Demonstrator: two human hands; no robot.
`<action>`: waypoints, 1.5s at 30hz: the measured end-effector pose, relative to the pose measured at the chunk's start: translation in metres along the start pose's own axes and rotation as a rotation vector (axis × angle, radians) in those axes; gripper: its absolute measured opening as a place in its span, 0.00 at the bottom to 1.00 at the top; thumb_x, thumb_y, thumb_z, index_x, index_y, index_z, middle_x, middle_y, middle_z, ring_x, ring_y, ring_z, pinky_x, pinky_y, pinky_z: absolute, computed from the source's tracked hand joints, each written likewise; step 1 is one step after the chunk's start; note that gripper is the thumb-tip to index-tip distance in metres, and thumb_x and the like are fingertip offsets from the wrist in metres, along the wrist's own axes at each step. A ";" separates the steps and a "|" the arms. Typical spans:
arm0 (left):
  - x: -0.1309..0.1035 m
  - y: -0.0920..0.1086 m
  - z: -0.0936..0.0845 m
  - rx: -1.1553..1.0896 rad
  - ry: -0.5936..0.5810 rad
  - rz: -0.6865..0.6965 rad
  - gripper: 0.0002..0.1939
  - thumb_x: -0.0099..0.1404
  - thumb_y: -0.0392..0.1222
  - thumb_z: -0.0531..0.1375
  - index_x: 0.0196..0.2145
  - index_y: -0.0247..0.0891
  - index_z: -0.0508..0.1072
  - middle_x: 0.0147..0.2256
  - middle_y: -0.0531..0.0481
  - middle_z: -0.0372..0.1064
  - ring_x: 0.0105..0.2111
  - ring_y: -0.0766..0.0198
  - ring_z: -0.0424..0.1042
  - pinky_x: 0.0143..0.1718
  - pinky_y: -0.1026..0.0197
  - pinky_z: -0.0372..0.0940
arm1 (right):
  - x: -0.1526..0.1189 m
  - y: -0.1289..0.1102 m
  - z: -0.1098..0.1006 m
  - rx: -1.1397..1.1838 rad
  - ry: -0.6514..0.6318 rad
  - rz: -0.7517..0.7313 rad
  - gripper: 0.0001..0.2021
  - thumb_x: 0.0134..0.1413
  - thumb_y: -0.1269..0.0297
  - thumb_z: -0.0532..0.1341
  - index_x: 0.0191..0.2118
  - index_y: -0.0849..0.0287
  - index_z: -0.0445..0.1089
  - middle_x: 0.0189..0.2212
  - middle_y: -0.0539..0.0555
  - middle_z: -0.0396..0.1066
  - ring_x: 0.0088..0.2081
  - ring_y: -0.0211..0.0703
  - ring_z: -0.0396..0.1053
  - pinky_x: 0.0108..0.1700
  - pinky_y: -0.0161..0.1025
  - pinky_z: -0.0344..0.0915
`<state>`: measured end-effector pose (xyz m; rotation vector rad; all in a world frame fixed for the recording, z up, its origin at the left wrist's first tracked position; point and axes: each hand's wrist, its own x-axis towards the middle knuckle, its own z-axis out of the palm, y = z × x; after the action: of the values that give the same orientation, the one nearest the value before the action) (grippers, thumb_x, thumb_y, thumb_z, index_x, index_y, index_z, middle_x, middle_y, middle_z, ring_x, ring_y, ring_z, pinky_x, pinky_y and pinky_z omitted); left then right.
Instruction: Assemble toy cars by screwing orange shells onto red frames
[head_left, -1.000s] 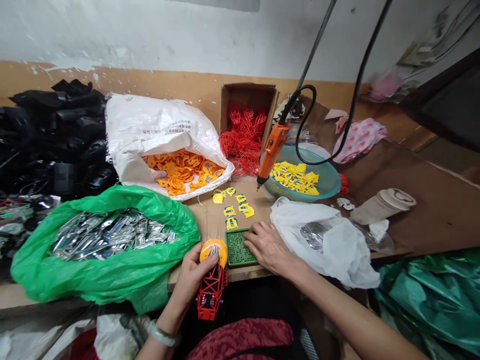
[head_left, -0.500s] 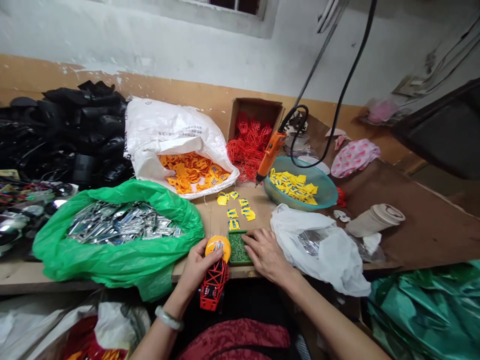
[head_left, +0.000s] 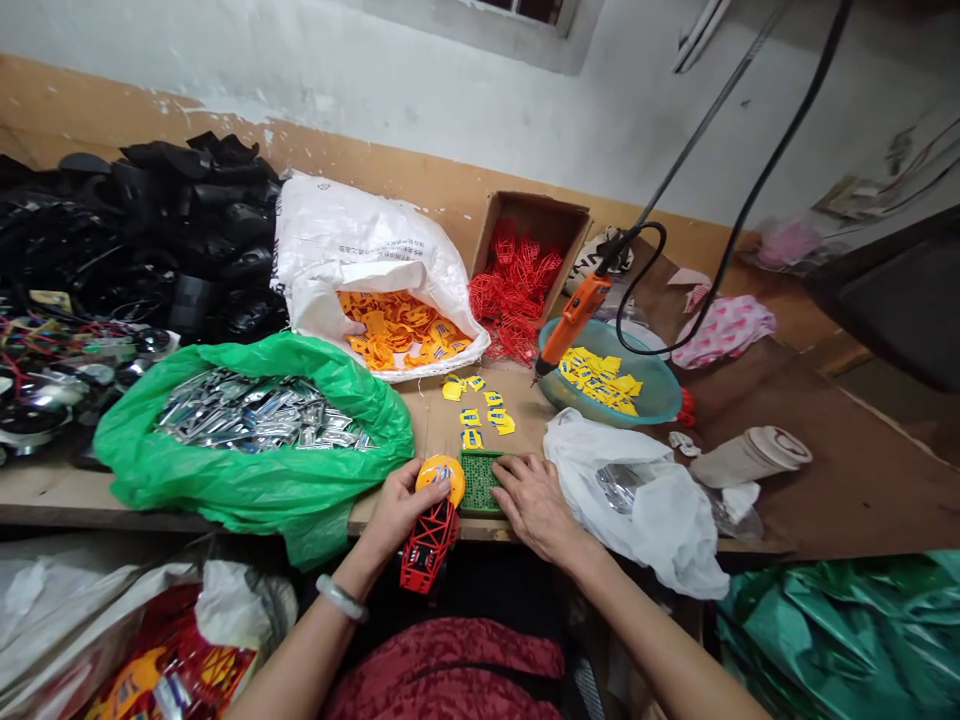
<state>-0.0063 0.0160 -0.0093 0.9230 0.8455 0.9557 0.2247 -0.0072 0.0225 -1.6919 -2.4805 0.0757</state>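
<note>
My left hand (head_left: 396, 508) is closed round a toy vehicle (head_left: 429, 545) with a red lattice frame and a round orange cover, my thumb lying across the cover. The toy hangs over the table's front edge, beside a shallow green tray (head_left: 477, 484) of small parts too fine to make out. At the tray's right side rests my right hand (head_left: 534, 497), its fingers stretched out and a little apart, tips over the tray; I see nothing held in them. Several yellow pieces (head_left: 500, 421) with blue markings lie just behind the tray.
An orange electric screwdriver (head_left: 576, 318) hangs over a teal bowl (head_left: 666, 398) of yellow pieces. A green bag (head_left: 135, 432) of silvery parts lies left, a white sack (head_left: 367, 225) of orange pieces behind. Right are a white plastic bag (head_left: 667, 520) and a lidded cup (head_left: 750, 458).
The camera view has shifted and tilted slightly, so the table contents appear moved. My left hand still holds the toy vehicle, and my right fingers have drawn slightly toward the tray's right edge.
</note>
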 end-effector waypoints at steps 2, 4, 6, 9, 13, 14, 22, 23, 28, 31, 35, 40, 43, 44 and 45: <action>0.000 -0.001 0.000 0.003 -0.001 0.010 0.19 0.56 0.52 0.70 0.38 0.37 0.73 0.27 0.53 0.75 0.22 0.63 0.74 0.24 0.64 0.67 | -0.003 0.003 0.002 0.029 0.027 0.013 0.16 0.71 0.61 0.51 0.57 0.58 0.69 0.55 0.60 0.71 0.53 0.54 0.62 0.51 0.52 0.58; 0.000 -0.001 0.000 0.006 -0.002 0.017 0.19 0.56 0.52 0.70 0.38 0.36 0.73 0.27 0.53 0.75 0.22 0.64 0.73 0.24 0.64 0.67 | -0.004 0.003 0.004 0.048 0.050 0.021 0.16 0.71 0.62 0.51 0.58 0.58 0.68 0.55 0.60 0.71 0.53 0.54 0.62 0.52 0.52 0.58; 0.000 -0.001 0.000 0.009 -0.003 0.020 0.19 0.57 0.52 0.70 0.39 0.36 0.73 0.27 0.53 0.75 0.22 0.64 0.73 0.24 0.64 0.67 | -0.002 0.001 0.003 0.043 0.053 0.015 0.17 0.70 0.62 0.53 0.59 0.57 0.68 0.54 0.60 0.71 0.53 0.54 0.62 0.52 0.51 0.59; -0.001 0.000 0.000 0.015 -0.001 0.018 0.20 0.57 0.52 0.70 0.39 0.36 0.73 0.27 0.53 0.74 0.21 0.64 0.73 0.24 0.63 0.68 | 0.004 -0.005 0.002 0.004 0.035 0.011 0.17 0.69 0.62 0.55 0.59 0.54 0.68 0.52 0.60 0.71 0.50 0.54 0.63 0.50 0.51 0.59; 0.000 -0.002 0.000 0.018 -0.002 0.010 0.21 0.56 0.54 0.70 0.38 0.36 0.72 0.26 0.53 0.74 0.20 0.63 0.73 0.22 0.63 0.67 | 0.010 -0.007 0.003 -0.029 0.036 0.027 0.16 0.69 0.61 0.55 0.58 0.54 0.70 0.50 0.59 0.72 0.49 0.54 0.64 0.49 0.51 0.59; 0.001 -0.002 -0.001 0.018 -0.003 0.008 0.21 0.56 0.54 0.70 0.38 0.36 0.73 0.26 0.53 0.74 0.20 0.63 0.73 0.22 0.63 0.67 | 0.010 -0.005 0.004 -0.030 0.040 0.030 0.16 0.69 0.61 0.55 0.58 0.54 0.70 0.49 0.59 0.72 0.49 0.55 0.64 0.49 0.51 0.59; 0.005 -0.007 -0.003 0.028 -0.006 0.026 0.21 0.56 0.53 0.70 0.39 0.36 0.74 0.26 0.53 0.75 0.21 0.63 0.73 0.23 0.64 0.66 | -0.004 0.003 0.007 -0.022 0.084 0.058 0.17 0.70 0.62 0.52 0.58 0.55 0.69 0.55 0.60 0.70 0.53 0.56 0.62 0.52 0.52 0.61; 0.005 -0.007 -0.003 0.029 -0.005 0.030 0.21 0.56 0.53 0.70 0.39 0.36 0.74 0.26 0.53 0.75 0.21 0.64 0.73 0.24 0.64 0.66 | -0.006 0.003 0.007 -0.019 0.080 0.044 0.17 0.69 0.62 0.53 0.59 0.54 0.69 0.56 0.59 0.69 0.54 0.56 0.62 0.52 0.53 0.61; 0.005 -0.007 -0.003 0.043 0.009 0.041 0.20 0.56 0.53 0.70 0.38 0.36 0.74 0.26 0.53 0.75 0.21 0.64 0.73 0.23 0.64 0.66 | -0.007 0.004 0.009 0.018 0.083 0.013 0.16 0.68 0.63 0.56 0.57 0.53 0.71 0.56 0.59 0.70 0.54 0.58 0.62 0.52 0.56 0.62; 0.005 -0.006 -0.003 0.057 0.013 0.048 0.20 0.56 0.53 0.70 0.39 0.36 0.74 0.26 0.53 0.75 0.21 0.64 0.72 0.23 0.64 0.66 | -0.008 0.006 0.009 0.052 0.119 0.032 0.15 0.68 0.64 0.55 0.55 0.54 0.72 0.55 0.60 0.71 0.53 0.58 0.64 0.51 0.56 0.62; 0.004 -0.005 -0.003 0.073 0.010 0.052 0.20 0.56 0.53 0.69 0.38 0.35 0.74 0.26 0.53 0.74 0.21 0.65 0.71 0.23 0.65 0.65 | -0.016 0.010 0.010 0.140 0.250 0.052 0.15 0.68 0.65 0.55 0.56 0.53 0.72 0.52 0.59 0.73 0.52 0.56 0.66 0.50 0.54 0.64; 0.003 -0.002 -0.001 0.082 0.012 0.048 0.19 0.56 0.52 0.69 0.37 0.35 0.74 0.26 0.53 0.74 0.21 0.65 0.71 0.23 0.65 0.64 | -0.036 0.017 0.014 0.218 0.501 0.103 0.15 0.66 0.65 0.56 0.54 0.53 0.73 0.49 0.60 0.73 0.50 0.55 0.68 0.50 0.54 0.66; 0.005 -0.004 0.000 0.087 0.034 0.065 0.18 0.55 0.51 0.70 0.35 0.34 0.76 0.26 0.54 0.73 0.22 0.66 0.69 0.23 0.66 0.62 | -0.047 0.019 0.016 0.258 0.604 0.146 0.14 0.65 0.65 0.57 0.52 0.56 0.74 0.47 0.61 0.72 0.49 0.54 0.69 0.52 0.56 0.66; 0.006 -0.005 0.000 0.084 0.035 0.067 0.18 0.54 0.50 0.71 0.35 0.34 0.76 0.26 0.54 0.73 0.23 0.66 0.70 0.24 0.66 0.62 | -0.049 0.020 0.017 0.272 0.622 0.157 0.14 0.65 0.65 0.57 0.52 0.57 0.75 0.46 0.61 0.72 0.49 0.54 0.69 0.52 0.56 0.66; 0.007 -0.006 -0.001 0.079 0.034 0.067 0.18 0.53 0.50 0.71 0.35 0.34 0.77 0.27 0.53 0.74 0.24 0.65 0.70 0.25 0.66 0.63 | -0.051 0.019 0.019 0.286 0.631 0.162 0.13 0.65 0.65 0.58 0.51 0.57 0.75 0.45 0.61 0.72 0.49 0.54 0.70 0.52 0.56 0.67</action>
<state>-0.0029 0.0212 -0.0166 1.0103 0.8911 1.0040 0.2581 -0.0470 -0.0025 -1.4965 -1.7815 -0.0745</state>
